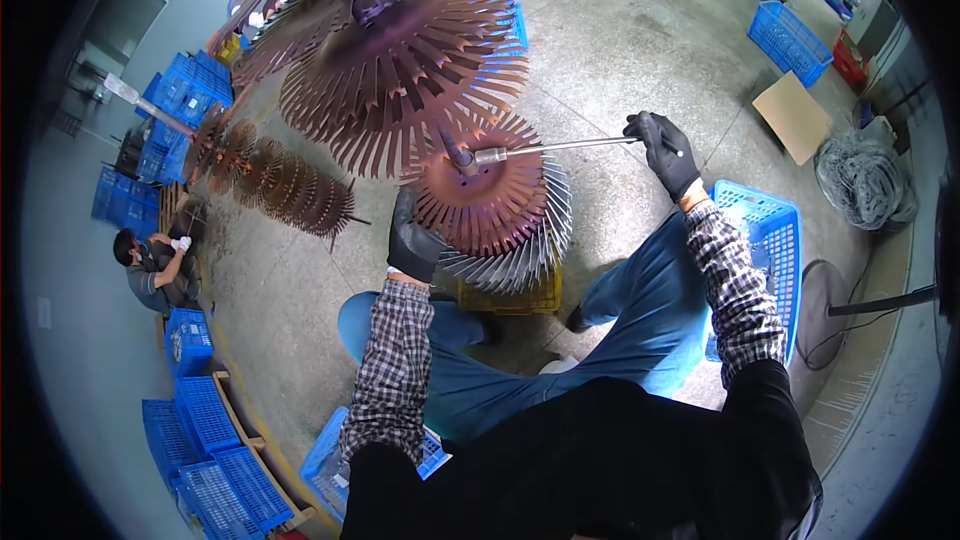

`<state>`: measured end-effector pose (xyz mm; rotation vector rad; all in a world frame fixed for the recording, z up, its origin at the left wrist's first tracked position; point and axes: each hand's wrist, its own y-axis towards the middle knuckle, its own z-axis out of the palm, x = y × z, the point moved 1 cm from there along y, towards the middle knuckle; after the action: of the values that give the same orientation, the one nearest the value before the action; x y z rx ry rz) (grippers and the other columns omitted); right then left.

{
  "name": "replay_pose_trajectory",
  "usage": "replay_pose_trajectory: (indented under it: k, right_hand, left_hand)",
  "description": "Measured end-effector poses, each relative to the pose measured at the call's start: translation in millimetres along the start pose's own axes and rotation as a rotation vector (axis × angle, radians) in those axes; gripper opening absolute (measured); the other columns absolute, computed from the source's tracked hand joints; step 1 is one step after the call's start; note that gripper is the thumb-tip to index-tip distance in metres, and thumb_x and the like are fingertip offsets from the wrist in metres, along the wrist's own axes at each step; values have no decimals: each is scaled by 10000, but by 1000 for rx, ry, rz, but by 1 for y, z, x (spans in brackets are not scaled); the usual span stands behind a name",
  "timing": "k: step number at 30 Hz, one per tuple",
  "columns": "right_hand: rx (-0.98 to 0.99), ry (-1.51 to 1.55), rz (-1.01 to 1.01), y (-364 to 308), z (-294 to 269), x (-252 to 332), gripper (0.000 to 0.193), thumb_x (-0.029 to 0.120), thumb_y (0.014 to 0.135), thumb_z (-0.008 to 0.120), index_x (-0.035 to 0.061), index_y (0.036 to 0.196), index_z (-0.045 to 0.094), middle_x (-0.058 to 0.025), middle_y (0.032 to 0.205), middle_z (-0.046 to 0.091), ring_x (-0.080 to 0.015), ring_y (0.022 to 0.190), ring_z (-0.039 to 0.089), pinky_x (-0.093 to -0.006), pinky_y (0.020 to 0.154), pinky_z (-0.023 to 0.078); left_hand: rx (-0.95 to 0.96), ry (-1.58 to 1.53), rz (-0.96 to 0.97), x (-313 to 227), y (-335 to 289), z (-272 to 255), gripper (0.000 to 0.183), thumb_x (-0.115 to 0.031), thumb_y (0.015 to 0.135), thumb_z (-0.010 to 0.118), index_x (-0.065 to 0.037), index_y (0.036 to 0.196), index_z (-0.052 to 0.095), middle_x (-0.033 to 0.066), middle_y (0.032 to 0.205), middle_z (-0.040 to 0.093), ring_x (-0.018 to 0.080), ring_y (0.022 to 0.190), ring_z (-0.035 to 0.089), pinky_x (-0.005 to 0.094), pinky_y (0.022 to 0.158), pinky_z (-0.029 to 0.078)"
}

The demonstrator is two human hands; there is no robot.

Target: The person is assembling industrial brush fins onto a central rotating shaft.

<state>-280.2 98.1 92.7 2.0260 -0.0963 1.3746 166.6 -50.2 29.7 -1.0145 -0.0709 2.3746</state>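
A rust-brown bladed disc (480, 190) with long thin vanes around its rim faces me, its outer lower vanes silvery grey. My right hand (660, 148), in a black glove, is closed around the handle of a long socket wrench (570, 147). The wrench lies nearly level, its socket end against the hub at the disc's middle. My left hand (412, 242), also black-gloved, grips the disc's left edge; some of its fingers are hidden. Above and behind this disc, larger bladed discs (400, 70) sit on the same kind of shaft.
A yellow crate (515, 298) stands beneath the disc. Blue crates are beside my right leg (785, 230) and by my left elbow (325, 460). Another bladed rotor (280, 180) lies to the left, near a seated person (160, 265). Coiled wire (865, 180) and cardboard (792, 118) lie right.
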Motion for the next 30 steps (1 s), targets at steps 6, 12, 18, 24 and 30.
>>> replay_pose_trajectory:
  k: [6, 12, 18, 24, 30]
  right_hand:
    - [-28, 45, 105, 5, 3, -13, 361, 274, 1077, 599, -34, 930, 719, -93, 819, 719, -184, 679, 629, -283, 657, 495]
    - [3, 100, 399, 2, 5, -35, 399, 318, 1067, 605, -12, 874, 719, -60, 695, 658, -158, 611, 573, -264, 609, 456]
    - [26, 95, 456, 4, 1, -37, 366, 312, 1057, 627, -6, 910, 732, -56, 732, 663, -150, 646, 585, -260, 644, 466]
    - [121, -34, 291, 2, -17, -25, 244, 224, 1032, 676, -8, 1019, 751, -85, 978, 723, -173, 832, 649, -280, 782, 511]
    - [179, -62, 29, 0, -17, -9, 194, 145, 998, 714, -2, 1121, 744, -97, 1174, 709, -193, 1017, 643, -303, 906, 504]
  left_hand:
    - [-100, -50, -11, 1, -17, 30, 349, -264, 1115, 465, -119, 1398, 609, 31, 1257, 714, 146, 1071, 709, 290, 844, 585]
    - [-20, 431, 186, -1, -24, 21, 337, -205, 1104, 493, -62, 1392, 593, 42, 1243, 700, 139, 1062, 699, 288, 842, 588]
    - [-14, 657, 263, -1, -21, 20, 328, -152, 1096, 494, -30, 1390, 577, 53, 1272, 676, 125, 1041, 687, 271, 832, 582]
    - [89, 543, 270, -2, -25, 39, 309, -165, 1099, 497, -46, 1370, 586, 42, 1261, 683, 109, 1017, 686, 260, 818, 575]
    - [22, 82, 64, -1, -12, 27, 306, -254, 1114, 484, -107, 1351, 611, 8, 1208, 710, 100, 1009, 691, 262, 837, 571]
